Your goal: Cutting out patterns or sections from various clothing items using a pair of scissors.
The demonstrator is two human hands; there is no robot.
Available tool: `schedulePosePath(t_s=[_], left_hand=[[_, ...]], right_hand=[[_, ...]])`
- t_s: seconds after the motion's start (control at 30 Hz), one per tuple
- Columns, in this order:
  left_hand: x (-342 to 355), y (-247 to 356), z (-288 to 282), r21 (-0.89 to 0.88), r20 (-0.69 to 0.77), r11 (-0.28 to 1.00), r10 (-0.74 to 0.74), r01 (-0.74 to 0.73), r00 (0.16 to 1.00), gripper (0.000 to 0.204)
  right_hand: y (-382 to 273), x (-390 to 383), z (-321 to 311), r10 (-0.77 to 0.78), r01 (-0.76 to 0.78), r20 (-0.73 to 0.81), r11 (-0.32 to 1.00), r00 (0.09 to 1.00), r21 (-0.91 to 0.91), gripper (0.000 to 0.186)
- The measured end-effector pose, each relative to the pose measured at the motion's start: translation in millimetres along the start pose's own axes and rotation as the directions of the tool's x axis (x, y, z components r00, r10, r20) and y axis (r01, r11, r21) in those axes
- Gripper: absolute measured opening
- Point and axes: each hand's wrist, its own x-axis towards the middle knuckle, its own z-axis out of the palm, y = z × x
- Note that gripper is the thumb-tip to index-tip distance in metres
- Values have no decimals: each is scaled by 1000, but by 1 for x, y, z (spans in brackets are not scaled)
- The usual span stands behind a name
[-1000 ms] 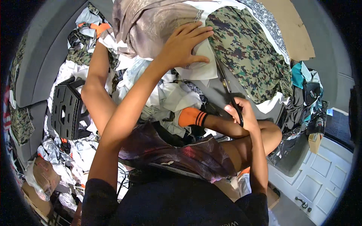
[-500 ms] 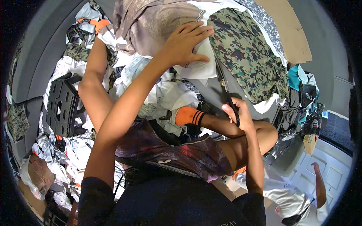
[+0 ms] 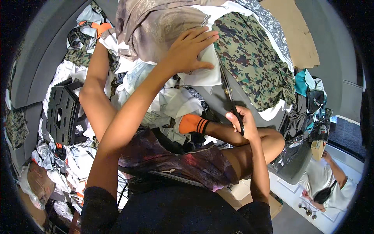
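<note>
My left hand (image 3: pixel 194 50) lies with fingers spread on a tan-brown patterned fabric (image 3: pixel 156 23) with a white edge (image 3: pixel 206 78). My right hand (image 3: pixel 243 119) grips long black-handled scissors (image 3: pixel 230 95), whose blades reach up along that white edge, just beside a green digital-camouflage piece (image 3: pixel 249 50) with a white border. Under these lies a grey surface (image 3: pixel 241 78). Loose white and grey scraps (image 3: pixel 140 85) are heaped around my crossed legs, near my orange sock (image 3: pixel 191 124).
A black slotted plastic stand (image 3: pixel 62 117) sits left among scraps. Cardboard (image 3: pixel 292 31) lies at top right. Teal and black cloths (image 3: pixel 302 82) are piled right. A person in white (image 3: pixel 337 195) is at lower right by a white panelled door (image 3: pixel 286 191).
The other person has come into view at lower right and moved farther right. My right hand and the scissors have shifted slightly left. My left hand stays on the fabric.
</note>
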Motion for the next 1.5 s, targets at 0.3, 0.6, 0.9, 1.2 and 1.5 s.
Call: schedulePosePath(t_s=[0.3,0.6,0.9,1.2,1.5], left_hand=[[1,0,-2,12,31,1000,-10,10,999,84],[4,3,-2,57,46,998,-21,18,999,82],[4,6,-4,86,38,996,-1,-2,999,81],[6,3,-1,92,38,996,15,-18,999,82],[5,3,0,106,46,994,8,-12,999,82]], right_hand=[[0,-1,3,18,-18,28,1000,999,1,32],[1,-4,11,5,-8,27,996,1000,92,32],[2,-5,12,4,-6,24,997,1000,76,32],[3,-4,17,-23,22,14,997,1000,71,34],[8,-5,19,-42,42,6,997,999,65,35]])
